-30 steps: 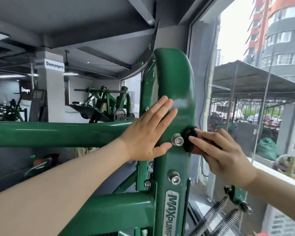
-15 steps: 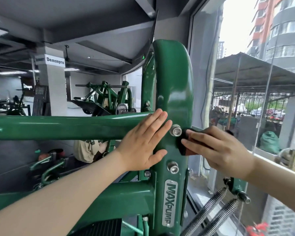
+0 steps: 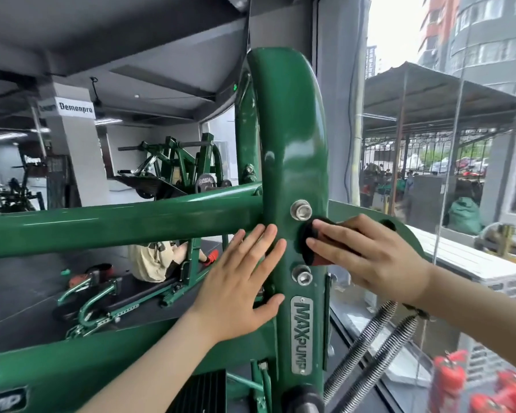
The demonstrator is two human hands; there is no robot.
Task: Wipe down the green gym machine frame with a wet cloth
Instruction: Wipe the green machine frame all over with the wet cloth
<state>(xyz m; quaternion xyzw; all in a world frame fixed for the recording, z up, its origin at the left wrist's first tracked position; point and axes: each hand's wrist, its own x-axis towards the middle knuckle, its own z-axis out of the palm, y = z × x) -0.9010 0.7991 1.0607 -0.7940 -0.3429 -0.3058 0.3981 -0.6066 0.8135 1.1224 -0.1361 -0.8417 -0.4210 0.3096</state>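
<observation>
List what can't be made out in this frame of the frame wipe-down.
- Cloth: head view, mostly hidden under the right hand; wetness can't be judged.
- Green frame: its base is cut off by the bottom edge.
- Frame surface beneath the flat left hand: covered.

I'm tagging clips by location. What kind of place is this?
Most likely a commercial gym: the green machine frame being wiped, another plate-loaded machine behind it, and a Demonpro sign on a pillar.

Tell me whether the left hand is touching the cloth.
Apart. The head view shows bare green upright post between the left hand fingertips and the dark cloth under the right hand.
</observation>
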